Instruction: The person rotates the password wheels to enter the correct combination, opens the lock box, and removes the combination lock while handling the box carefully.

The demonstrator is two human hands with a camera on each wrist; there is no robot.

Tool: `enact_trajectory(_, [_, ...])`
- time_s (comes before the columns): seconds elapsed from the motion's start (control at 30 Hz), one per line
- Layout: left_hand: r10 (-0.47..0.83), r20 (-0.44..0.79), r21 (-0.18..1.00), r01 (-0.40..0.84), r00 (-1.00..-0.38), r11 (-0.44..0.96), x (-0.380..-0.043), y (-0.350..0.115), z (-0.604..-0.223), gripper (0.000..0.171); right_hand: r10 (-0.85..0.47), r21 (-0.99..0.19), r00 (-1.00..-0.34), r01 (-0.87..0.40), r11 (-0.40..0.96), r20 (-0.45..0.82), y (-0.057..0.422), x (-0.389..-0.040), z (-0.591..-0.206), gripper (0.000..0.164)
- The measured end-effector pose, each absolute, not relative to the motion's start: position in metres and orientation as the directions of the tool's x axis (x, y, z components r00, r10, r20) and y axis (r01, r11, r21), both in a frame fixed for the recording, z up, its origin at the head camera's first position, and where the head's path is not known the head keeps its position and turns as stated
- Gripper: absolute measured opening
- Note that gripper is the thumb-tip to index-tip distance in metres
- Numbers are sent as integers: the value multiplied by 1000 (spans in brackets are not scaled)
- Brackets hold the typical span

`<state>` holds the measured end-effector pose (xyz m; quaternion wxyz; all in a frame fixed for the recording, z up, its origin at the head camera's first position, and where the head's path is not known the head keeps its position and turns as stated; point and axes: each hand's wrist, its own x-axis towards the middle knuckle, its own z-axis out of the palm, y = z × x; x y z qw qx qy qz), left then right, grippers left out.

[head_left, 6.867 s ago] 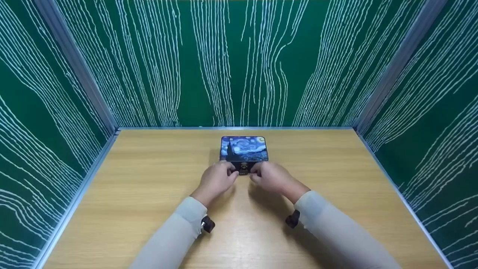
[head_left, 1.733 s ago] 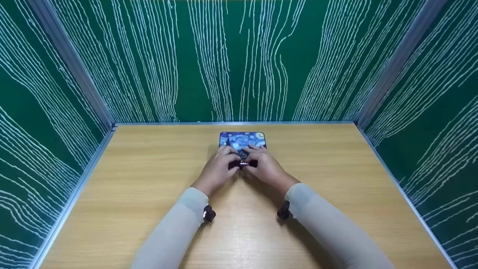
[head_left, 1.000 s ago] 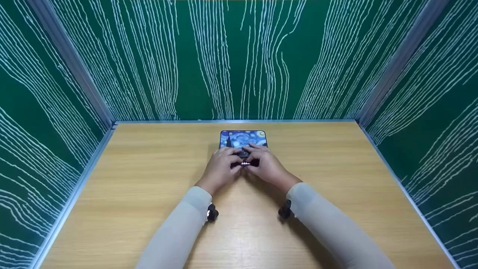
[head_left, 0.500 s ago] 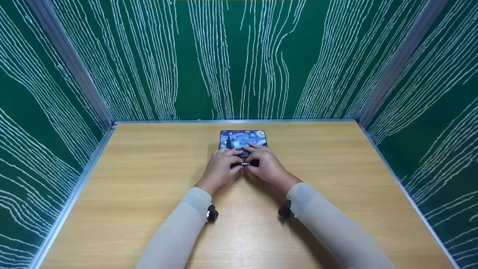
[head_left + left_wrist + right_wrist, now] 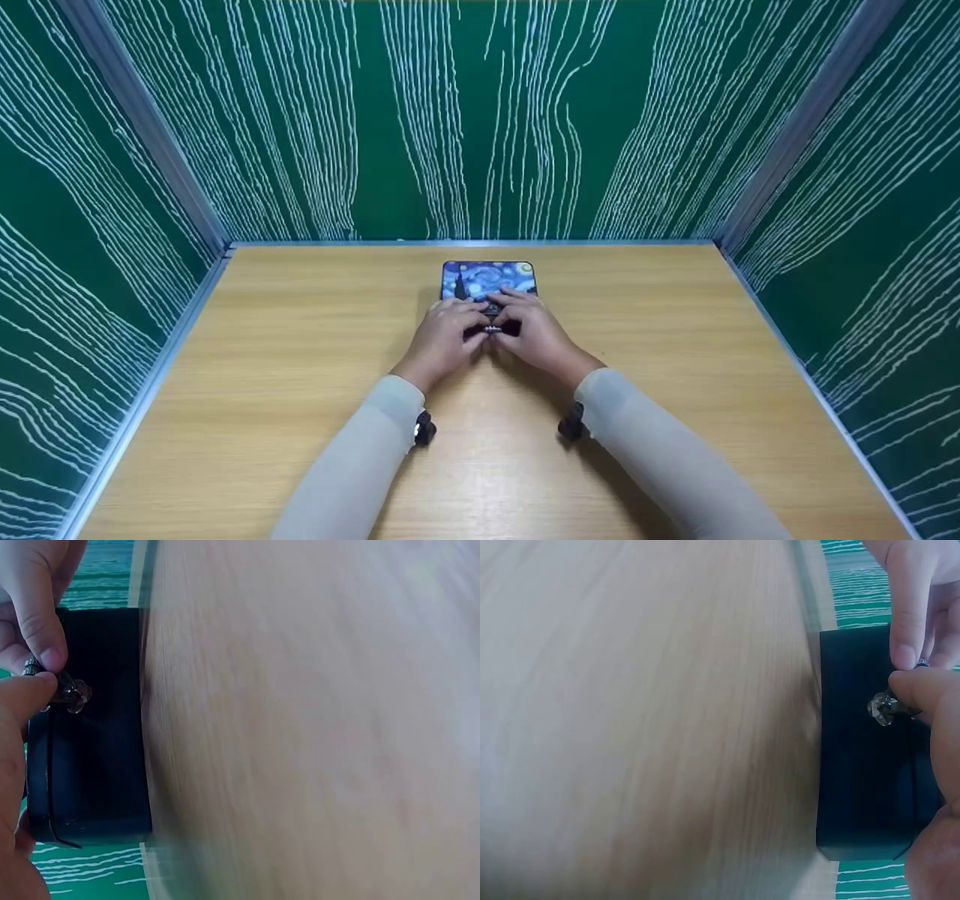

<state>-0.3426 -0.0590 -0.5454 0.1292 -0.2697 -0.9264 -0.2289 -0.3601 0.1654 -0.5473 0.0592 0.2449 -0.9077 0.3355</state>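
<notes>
A dark box (image 5: 862, 765) with a swirling blue night-sky painting on its lid (image 5: 480, 281) sits on the table near the back edge. A metal latch (image 5: 77, 696) is fixed at the middle of its front. At the latch is a small combination lock (image 5: 492, 328) with ridged metal wheels, mostly covered by fingers. My left hand (image 5: 442, 337) pinches the lock from the left, its other fingers lying on the lid's front edge. My right hand (image 5: 536, 334) pinches it from the right, fingers spread over the lid. The two thumbs nearly meet in front.
The wooden table (image 5: 300, 322) reaches back to a metal rail (image 5: 337, 242). Green panels (image 5: 390, 150) with wavy white lines stand behind it and at both sides. A small black device (image 5: 424, 430) sits on each wrist.
Since the oldest frame, both hands have moved from the box's front corners inward to the lock, with fingers laid over the lid. Over the last second they have barely moved.
</notes>
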Motion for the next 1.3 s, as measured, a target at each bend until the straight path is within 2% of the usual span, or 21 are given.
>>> enact_trajectory(0.23, [433,373,379,560,-821,737,-342,-59,-544,19,-397,-577,-874,-484,658,281,164,-360,-547,8])
enact_trajectory(0.6, [425,332,383,533,-842,755,-343,-58,-545,28,-373,-589,-890,-454,669,262,165,-359,-548,7])
enact_trajectory(0.9, [419,344,407,535,-840,740,-342,-60,-547,23,-383,-598,-888,-456,659,255,164,-358,-548,9])
enact_trajectory(1.07, [425,349,405,544,-835,735,-343,-59,-547,26,-395,-591,-875,-481,647,280,164,-358,-549,9])
enact_trajectory(1.3, [418,330,413,528,-846,742,-342,-59,-545,31,-386,-594,-889,-454,665,248,164,-359,-547,11])
